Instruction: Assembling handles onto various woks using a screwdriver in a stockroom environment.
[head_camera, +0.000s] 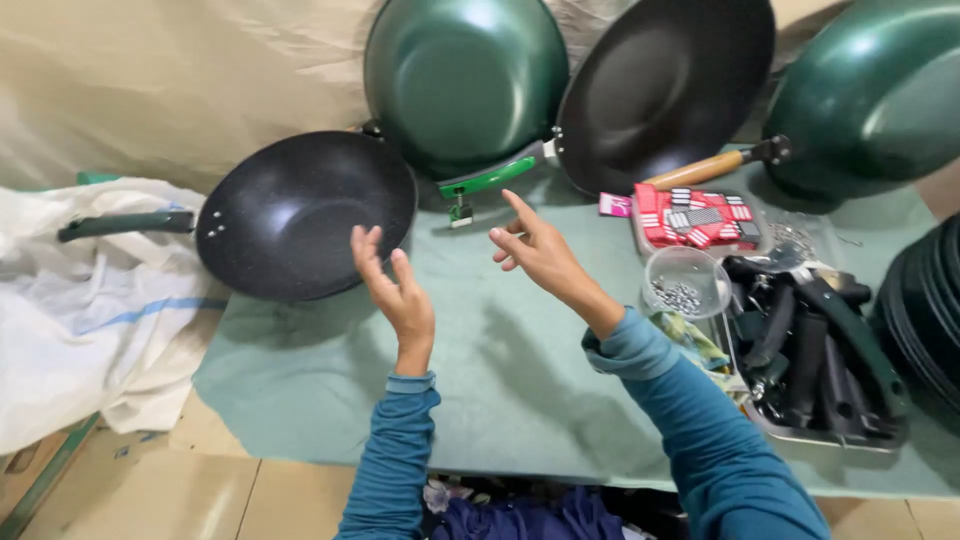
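Observation:
My left hand (395, 290) hovers open above the green cloth (500, 360), fingers up, just right of a black speckled wok (305, 212) with a dark green handle (125, 223). My right hand (535, 252) is open too, its index finger pointing toward a green pan handle (490, 177) and a small green metal part (460, 211) lying on the cloth. Neither hand holds anything. Both arms wear teal sleeves.
Leaning at the back are a green wok (465, 75), a black wok (665, 85) with a wooden handle, and another green wok (870, 95). A clear cup of screws (682, 285), a red packet (695, 215) and a tray of black handles (815, 360) sit right. White sack (80, 300) left.

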